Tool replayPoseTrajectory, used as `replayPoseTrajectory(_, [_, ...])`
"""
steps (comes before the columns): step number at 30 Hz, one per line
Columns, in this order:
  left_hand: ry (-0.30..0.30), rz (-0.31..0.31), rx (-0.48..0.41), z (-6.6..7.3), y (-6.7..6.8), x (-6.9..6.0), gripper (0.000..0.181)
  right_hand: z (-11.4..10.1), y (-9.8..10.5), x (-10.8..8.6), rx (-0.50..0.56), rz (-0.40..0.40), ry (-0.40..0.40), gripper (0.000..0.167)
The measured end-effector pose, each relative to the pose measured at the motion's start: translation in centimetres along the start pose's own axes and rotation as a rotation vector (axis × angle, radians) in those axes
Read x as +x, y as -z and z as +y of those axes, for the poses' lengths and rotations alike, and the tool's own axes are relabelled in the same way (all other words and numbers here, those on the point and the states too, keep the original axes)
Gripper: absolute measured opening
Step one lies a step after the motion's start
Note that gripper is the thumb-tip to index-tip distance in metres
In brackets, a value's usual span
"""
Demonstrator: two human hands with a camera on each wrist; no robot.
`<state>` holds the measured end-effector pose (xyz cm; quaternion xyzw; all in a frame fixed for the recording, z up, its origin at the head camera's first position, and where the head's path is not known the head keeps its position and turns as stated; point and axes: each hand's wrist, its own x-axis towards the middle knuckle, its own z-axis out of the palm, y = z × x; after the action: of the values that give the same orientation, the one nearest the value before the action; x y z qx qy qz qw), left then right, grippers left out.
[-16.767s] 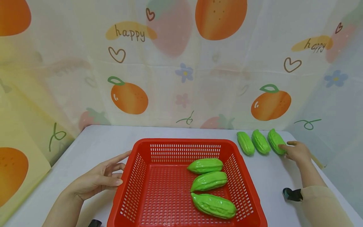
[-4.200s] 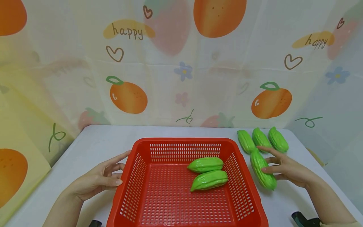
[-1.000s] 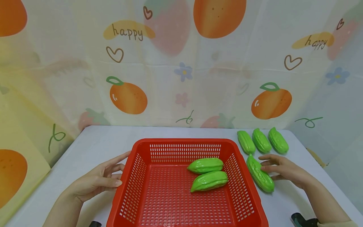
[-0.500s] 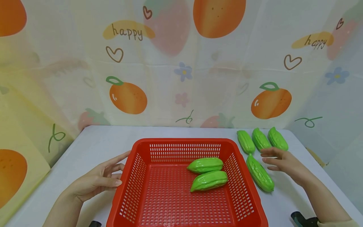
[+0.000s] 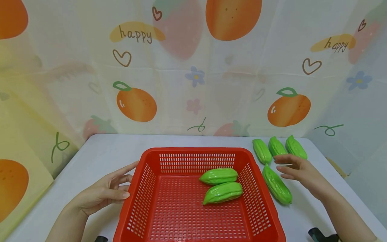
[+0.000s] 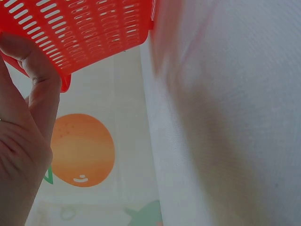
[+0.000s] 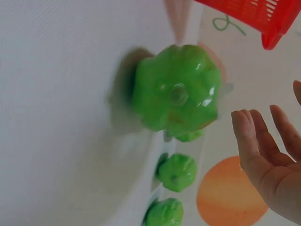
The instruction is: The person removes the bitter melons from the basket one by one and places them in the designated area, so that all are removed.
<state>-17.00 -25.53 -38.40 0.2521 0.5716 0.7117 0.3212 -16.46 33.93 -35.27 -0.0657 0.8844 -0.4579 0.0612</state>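
Right grip (image 5: 297, 168) empty and relaxed, fingers loosely bent; hovers above the table (image 5: 115, 148) with a visible gap to the near gourd (image 5: 276, 184), which lies on the table just below it, toward the basket; far gourds (image 5: 276, 146), three in a row, sit just beyond its fingertips; left grip (image 5: 105, 190) loose too, fingers and thumb resting against the side rim of the red basket (image 5: 196, 150), not wrapped round it; basket gourds (image 5: 223, 193), two, lie inside, between the grips, nearer the right one; main risk, I'd say: near gourd is rounded and glossy with no finger on it, so a sideways brush could roll it; its narrow tip is close to basket and row, contact there I can't tell, so a shove could carry into either; right fingers overlap the row in the head view, so a low reach might clip one; left contact looks light, so a bump could slide the basket.
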Motion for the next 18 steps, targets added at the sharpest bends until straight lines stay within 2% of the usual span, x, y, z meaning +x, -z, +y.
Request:
replayPoseTrajectory(11, [0.004, 0.001, 0.000, 0.0, 0.0, 0.0, 0.077, -2.6, -1.0, -0.8, -0.032, 0.049, 0.033, 0.049])
replayPoseTrajectory(18, [-0.002, -0.003, -0.006, 0.0, 0.0, 0.1, 0.077, -4.2, -2.0, -1.4, -0.050, 0.065, 0.100, 0.039])
